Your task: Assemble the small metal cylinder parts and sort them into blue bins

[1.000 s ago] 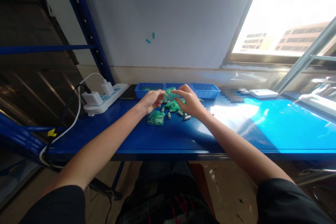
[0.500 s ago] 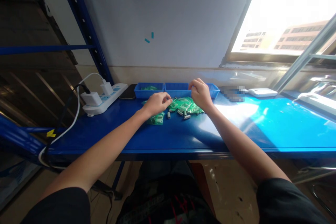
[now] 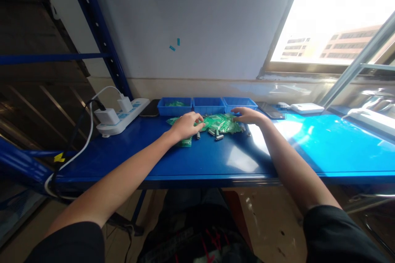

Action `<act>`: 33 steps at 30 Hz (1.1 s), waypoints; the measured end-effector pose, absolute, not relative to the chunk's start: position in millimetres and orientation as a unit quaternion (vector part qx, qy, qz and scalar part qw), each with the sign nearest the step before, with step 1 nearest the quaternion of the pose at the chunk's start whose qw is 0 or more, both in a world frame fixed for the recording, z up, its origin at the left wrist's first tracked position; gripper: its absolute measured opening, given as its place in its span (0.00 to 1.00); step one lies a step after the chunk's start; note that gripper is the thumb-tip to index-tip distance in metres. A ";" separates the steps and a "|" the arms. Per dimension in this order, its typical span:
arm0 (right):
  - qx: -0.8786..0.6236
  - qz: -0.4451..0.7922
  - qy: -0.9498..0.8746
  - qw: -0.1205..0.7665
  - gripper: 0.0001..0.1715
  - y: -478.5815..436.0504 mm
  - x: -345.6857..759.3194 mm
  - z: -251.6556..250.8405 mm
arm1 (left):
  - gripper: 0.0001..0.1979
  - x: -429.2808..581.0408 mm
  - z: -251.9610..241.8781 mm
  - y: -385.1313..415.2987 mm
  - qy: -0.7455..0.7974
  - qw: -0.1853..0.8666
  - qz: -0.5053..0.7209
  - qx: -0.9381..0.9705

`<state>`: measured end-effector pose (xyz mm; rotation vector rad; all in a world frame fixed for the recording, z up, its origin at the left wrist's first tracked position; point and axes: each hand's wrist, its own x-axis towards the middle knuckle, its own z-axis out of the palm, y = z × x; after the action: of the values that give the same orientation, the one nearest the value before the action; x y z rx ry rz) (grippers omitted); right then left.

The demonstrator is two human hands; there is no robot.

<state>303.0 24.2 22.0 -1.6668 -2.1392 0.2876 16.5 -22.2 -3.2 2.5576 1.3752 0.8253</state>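
Note:
A pile of small green plastic bags point(image 3: 220, 122) lies on the blue table between my hands. Several small silvery cylindrical pieces point(image 3: 219, 137) are scattered at its front edge. At the pile's left side, my left hand point(image 3: 185, 125) is closed, thumb and fingers curled towards each other; what they hold, if anything, is too small to make out. Part of a green bag shows beneath that wrist. My right hand point(image 3: 249, 116) reaches over the right end of the pile, its fingers stretched out to the left, with no object visible in them.
Three joined blue bins stand behind the pile; the left bin point(image 3: 175, 111) contains green bags. A black phone point(image 3: 149, 108) and a white power strip point(image 3: 123, 120) with plugs lie to the left. Another dark phone point(image 3: 271, 111) and a white device point(image 3: 307, 108) lie to the right.
My right hand has come down from in front of the bins to the right end of the pile, and its fingers have opened. My left hand has shifted slightly right and lower.

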 end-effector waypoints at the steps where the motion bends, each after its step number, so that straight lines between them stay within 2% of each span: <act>1: -0.580 0.130 -0.780 0.195 0.22 24.7 304.8 20.1 | 0.16 16.9 -2.6 -23.1 0.452 0.066 0.273 0.847; 4: -0.556 0.165 -0.792 0.191 0.21 26.4 303.2 15.6 | 0.17 17.6 -1.1 -25.0 0.447 0.077 0.272 0.849; 7: -0.573 0.111 -0.777 0.236 0.10 26.4 298.6 17.1 | 0.16 17.7 -0.3 -25.4 0.447 0.078 0.276 0.847; 10: -0.572 0.086 -0.753 0.313 0.14 21.3 294.4 26.1 | 0.15 18.5 0.5 -25.7 0.448 0.071 0.285 0.844; 14: -0.522 0.170 -0.721 0.422 0.19 6.0 276.8 39.3 | 0.15 22.2 4.8 -29.3 0.443 0.079 0.319 0.834; 17: -0.483 0.152 -0.739 0.445 0.20 -9.0 251.2 41.5 | 0.20 26.2 10.9 -33.1 0.439 0.166 0.367 0.803; 20: -0.450 0.091 -0.777 0.431 0.18 -22.7 224.8 37.2 | 0.30 28.7 16.5 -34.2 0.437 0.328 0.423 0.722; 22: -0.419 0.058 -0.800 0.426 0.16 -29.0 212.3 33.1 | 0.29 28.3 19.2 -33.1 0.432 0.415 0.455 0.659; 24: -0.387 0.041 -0.819 0.422 0.19 -32.6 205.4 29.8 | 0.22 26.5 20.8 -31.0 0.437 0.456 0.474 0.614; 27: -0.359 0.051 -0.824 0.435 0.25 -33.6 202.7 27.9 | 0.13 23.0 21.0 -27.3 0.446 0.451 0.495 0.594; 31: -0.399 0.134 -0.770 0.480 0.15 -31.8 204.1 30.9 | 0.10 21.1 17.5 -23.4 0.434 0.358 0.538 0.627; 33: -0.432 0.219 -0.744 0.461 0.21 -31.0 204.6 32.4 | 0.10 22.2 15.1 -22.9 0.426 0.317 0.539 0.654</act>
<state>204.6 -31.0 32.4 -1.0618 -1.8296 0.5393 22.2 -22.9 15.1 1.7205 1.1224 1.4174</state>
